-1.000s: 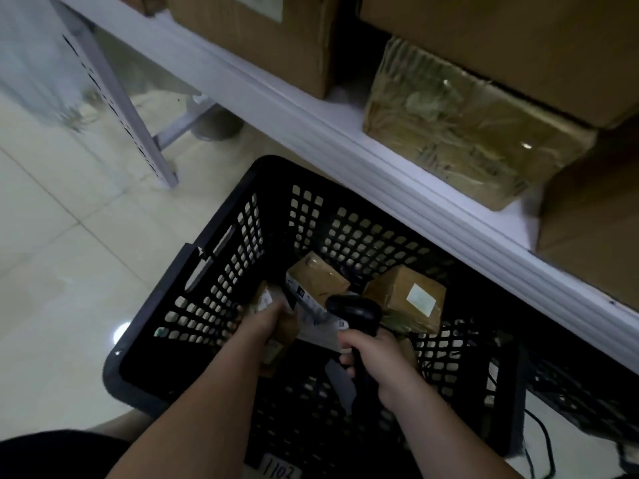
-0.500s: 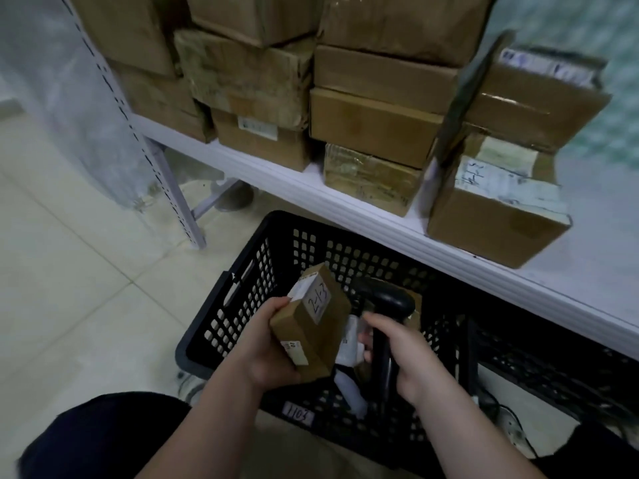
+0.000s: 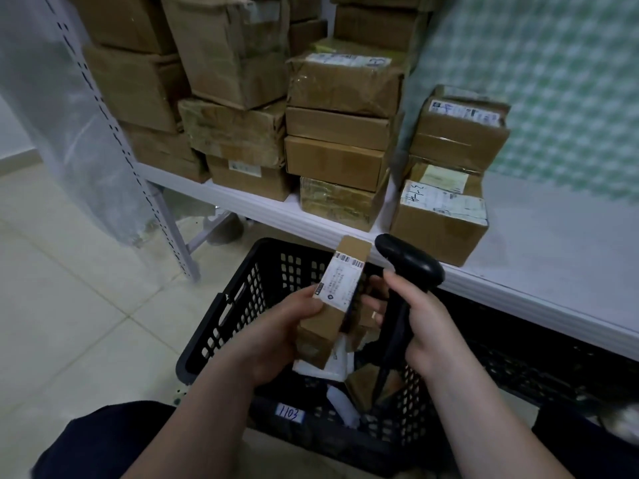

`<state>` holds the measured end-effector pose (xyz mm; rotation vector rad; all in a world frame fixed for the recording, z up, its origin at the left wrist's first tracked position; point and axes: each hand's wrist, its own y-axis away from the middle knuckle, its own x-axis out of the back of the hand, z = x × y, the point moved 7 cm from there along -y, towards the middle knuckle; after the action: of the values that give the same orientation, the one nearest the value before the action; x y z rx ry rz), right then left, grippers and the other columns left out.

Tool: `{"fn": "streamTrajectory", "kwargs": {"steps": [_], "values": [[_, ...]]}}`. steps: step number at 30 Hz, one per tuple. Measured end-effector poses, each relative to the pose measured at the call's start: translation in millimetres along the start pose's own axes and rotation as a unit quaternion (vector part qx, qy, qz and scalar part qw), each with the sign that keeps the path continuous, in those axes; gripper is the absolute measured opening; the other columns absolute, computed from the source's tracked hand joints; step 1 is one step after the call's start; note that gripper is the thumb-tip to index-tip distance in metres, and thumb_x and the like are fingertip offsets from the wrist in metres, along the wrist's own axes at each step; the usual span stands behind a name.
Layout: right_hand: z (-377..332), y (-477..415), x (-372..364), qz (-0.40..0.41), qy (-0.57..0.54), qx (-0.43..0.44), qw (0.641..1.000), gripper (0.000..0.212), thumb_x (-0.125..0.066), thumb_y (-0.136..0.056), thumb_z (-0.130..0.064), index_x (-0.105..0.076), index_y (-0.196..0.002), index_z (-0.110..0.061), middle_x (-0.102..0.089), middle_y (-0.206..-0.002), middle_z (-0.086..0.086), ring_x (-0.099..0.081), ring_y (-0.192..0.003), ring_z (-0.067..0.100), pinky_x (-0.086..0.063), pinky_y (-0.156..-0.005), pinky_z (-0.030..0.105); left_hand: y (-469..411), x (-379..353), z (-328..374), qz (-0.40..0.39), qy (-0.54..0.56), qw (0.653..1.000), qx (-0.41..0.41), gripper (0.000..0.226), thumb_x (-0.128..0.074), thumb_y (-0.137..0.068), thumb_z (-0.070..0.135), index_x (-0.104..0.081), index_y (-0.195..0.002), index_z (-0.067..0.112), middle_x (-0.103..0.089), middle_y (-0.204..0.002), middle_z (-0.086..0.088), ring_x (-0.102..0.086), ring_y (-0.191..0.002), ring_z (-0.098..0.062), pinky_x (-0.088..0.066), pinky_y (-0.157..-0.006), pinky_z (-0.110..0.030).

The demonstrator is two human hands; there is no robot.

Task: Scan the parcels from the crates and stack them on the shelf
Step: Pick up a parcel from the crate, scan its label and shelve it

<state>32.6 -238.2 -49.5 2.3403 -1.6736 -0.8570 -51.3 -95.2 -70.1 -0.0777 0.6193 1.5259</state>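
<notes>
My left hand (image 3: 294, 326) grips a small cardboard parcel (image 3: 340, 288) above the black crate (image 3: 221, 319), its white barcode label turned up towards me. My right hand (image 3: 420, 323) holds a black handheld scanner (image 3: 408, 264) by the handle, its head just right of the parcel's top end. More small parcels and a white pouch (image 3: 332, 364) lie in the crate below my hands. The white shelf (image 3: 539, 243) runs behind the crate, with stacked cardboard boxes (image 3: 332, 133) along its left and middle.
A second black crate (image 3: 532, 357) sits under the shelf at right. The shelf's perforated upright (image 3: 138, 174) stands at left on the tiled floor (image 3: 69, 299). The shelf surface to the right of the boxes is bare, against a green-checked wall. My knees frame the crate.
My left hand lifted a parcel out of the crate and turned its label upward. The scanner rose beside it. My view tilted up from the crate to the shelf.
</notes>
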Motion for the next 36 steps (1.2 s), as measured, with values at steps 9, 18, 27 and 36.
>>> {"fn": "streamTrajectory", "kwargs": {"steps": [9,18,27,36], "values": [[-35,19,4,0.000,0.000,0.043,0.999,0.056,-0.075,-0.070,-0.032,-0.064,-0.120,-0.010,-0.073,-0.098,0.009,-0.068,-0.066,0.017,-0.042,-0.052,0.022,12,-6,56,0.142,-0.403,0.891,-0.154,0.084,-0.072,-0.037,0.044,-0.053,-0.118,0.046,-0.044,-0.125,0.007,-0.050,-0.109,0.004,-0.040,-0.085,-0.004],[-58,32,5,0.029,-0.027,0.080,0.996,0.021,-0.070,-0.081,-0.012,-0.067,-0.102,-0.011,-0.075,-0.077,0.004,-0.068,-0.060,0.014,-0.043,-0.052,0.019,37,-47,107,0.210,-0.573,0.742,-0.278,0.106,-0.085,-0.059,0.026,-0.023,-0.143,0.048,-0.015,-0.150,0.009,-0.017,-0.138,-0.009,-0.021,-0.108,-0.025],[-82,39,1,0.021,-0.093,0.119,0.988,0.030,-0.068,-0.084,-0.014,-0.065,-0.114,-0.010,-0.076,-0.092,0.008,-0.072,-0.071,0.017,-0.052,-0.052,0.018,34,-35,89,0.174,-0.095,0.966,-0.167,0.047,-0.067,-0.084,0.022,-0.056,-0.129,0.019,-0.071,-0.110,-0.003,-0.069,-0.093,-0.012,-0.058,-0.071,-0.028],[-96,51,5,0.022,0.095,0.139,0.986,0.028,-0.071,-0.083,-0.025,-0.065,-0.105,-0.008,-0.071,-0.092,0.004,-0.064,-0.061,0.013,-0.049,-0.054,0.024,42,-27,107,0.258,0.028,0.933,-0.249,0.024,-0.054,-0.092,0.001,-0.056,-0.116,0.002,-0.072,-0.097,-0.006,-0.070,-0.085,-0.011,-0.056,-0.081,-0.026]]}}
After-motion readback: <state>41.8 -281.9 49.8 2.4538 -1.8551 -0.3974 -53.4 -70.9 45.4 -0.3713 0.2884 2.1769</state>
